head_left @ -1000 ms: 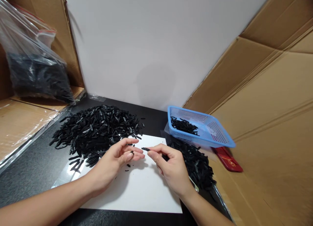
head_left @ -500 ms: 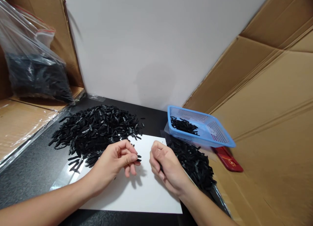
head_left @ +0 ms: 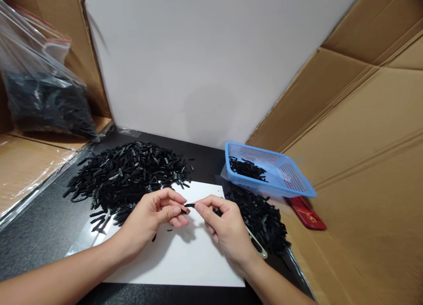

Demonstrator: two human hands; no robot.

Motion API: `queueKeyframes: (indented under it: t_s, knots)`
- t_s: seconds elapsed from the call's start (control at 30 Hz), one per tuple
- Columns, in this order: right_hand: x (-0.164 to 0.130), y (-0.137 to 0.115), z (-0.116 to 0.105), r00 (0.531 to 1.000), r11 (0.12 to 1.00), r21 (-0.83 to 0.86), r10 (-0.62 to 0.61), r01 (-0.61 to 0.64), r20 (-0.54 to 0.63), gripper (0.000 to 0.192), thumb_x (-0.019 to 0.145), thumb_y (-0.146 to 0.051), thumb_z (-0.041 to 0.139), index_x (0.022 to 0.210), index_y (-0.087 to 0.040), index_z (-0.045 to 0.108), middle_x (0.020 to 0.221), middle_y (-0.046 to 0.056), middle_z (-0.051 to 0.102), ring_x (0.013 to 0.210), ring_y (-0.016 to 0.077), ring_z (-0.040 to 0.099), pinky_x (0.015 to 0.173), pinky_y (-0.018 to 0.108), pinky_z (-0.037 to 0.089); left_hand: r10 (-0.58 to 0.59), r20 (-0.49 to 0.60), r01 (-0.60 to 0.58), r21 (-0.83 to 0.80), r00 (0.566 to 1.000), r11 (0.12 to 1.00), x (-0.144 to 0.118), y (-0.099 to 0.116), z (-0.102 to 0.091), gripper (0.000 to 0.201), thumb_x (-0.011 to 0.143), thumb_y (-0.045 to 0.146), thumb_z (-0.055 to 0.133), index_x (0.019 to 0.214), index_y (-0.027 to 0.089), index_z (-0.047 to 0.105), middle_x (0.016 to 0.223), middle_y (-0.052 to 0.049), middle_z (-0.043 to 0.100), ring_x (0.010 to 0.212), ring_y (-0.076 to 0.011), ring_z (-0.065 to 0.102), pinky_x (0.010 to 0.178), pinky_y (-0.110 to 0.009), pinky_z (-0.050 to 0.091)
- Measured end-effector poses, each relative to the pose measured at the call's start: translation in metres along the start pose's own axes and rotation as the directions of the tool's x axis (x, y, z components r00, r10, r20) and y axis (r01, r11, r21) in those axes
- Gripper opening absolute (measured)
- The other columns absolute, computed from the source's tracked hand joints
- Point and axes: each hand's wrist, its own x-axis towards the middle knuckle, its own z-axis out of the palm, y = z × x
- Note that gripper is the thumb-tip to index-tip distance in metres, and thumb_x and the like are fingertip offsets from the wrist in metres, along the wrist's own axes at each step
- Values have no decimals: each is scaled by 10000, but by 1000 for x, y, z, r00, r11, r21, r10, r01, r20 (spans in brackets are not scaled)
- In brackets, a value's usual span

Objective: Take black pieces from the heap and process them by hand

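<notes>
Currently, both hands meet over the white sheet. The left hand and the right hand pinch one small black piece between their fingertips, each closed on one end; the piece sits above the sheet, clear of its surface. The right hand also appears to trap a pale slim tool under the palm.

Risk 1: the piece is tiny and held only at its tips. A slight slackening of either pinch likely drops it onto the sheet among the loose fragments.

Risk 2: the large black pile lies just beside the left wrist, and a second heap touches the right hand. A dropped piece landing in either is probably lost. The blue basket stands behind the second heap.
</notes>
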Motion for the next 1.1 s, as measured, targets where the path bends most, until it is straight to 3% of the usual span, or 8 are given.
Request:
queueKeyframes:
  t_s: [0.2,0.4,0.57,0.77,0.83,0.9,1.0,1.1]
  knots:
    - [0,-1,-1,997,994,87,67,-63,-44,280,743,-424,742,718,-155,667,429,-104,353,357,34,229,336,179,139,-16,-34,17,24,999,1000,4,-4,-3,166,799,316,719,863,163,705,615,18,689,544,-92,564,551,-193,432]
    - [0,0,-1,997,1000,19,-19,21,-80,252,717,-373,756,832,-150,744,475,-85,392,373,49,287,341,189,184,-58,-92,54,-43,994,998,4,-1,-1,224,742,360,775,782,140,751,607,-6,696,531,-95,561,547,-205,441]
    - [2,-1,-3,993,997,-39,-74,71,-94,205,749,-352,729,832,-166,751,465,-83,395,379,62,291,351,209,194,-174,-138,150,-166,975,975,3,4,1,251,706,262,809,925,152,756,737,-50,781,704,-154,696,707,-245,521]
    - [2,-1,-3,991,991,-90,-109,102,-79,173,757,-316,721,832,-161,741,459,-88,397,388,63,307,375,209,213,-125,-101,109,-143,987,984,2,2,0,185,731,259,801,864,158,721,773,-43,783,770,-147,707,663,-200,505]
    - [1,-1,-3,994,996,-23,-88,86,-70,162,756,-308,723,832,-166,709,448,-97,396,376,55,296,373,197,201,-100,-92,88,-126,991,988,2,1,-1,175,742,265,794,852,156,713,784,-45,784,743,-131,691,651,-192,496]
    - [1,-1,-4,999,987,159,-23,27,-28,152,771,-318,696,827,-189,640,423,-111,395,344,48,254,356,181,174,-83,-87,72,-126,993,989,2,0,-1,172,747,276,791,838,156,708,793,-47,785,728,-125,680,646,-192,490]
    - [3,-4,-6,994,888,449,63,-97,90,197,789,-345,627,711,-212,503,413,-103,422,318,42,226,340,168,170,-62,-85,51,-124,994,991,2,1,-1,176,732,284,803,799,161,696,782,-44,781,731,-132,679,633,-194,485]
    - [5,-5,-7,990,872,473,76,-124,119,383,810,-421,630,599,-206,393,437,-85,439,318,28,231,340,167,171,-43,-87,35,-95,995,995,3,2,0,181,727,287,806,780,158,691,762,-45,772,729,-141,678,625,-202,488]
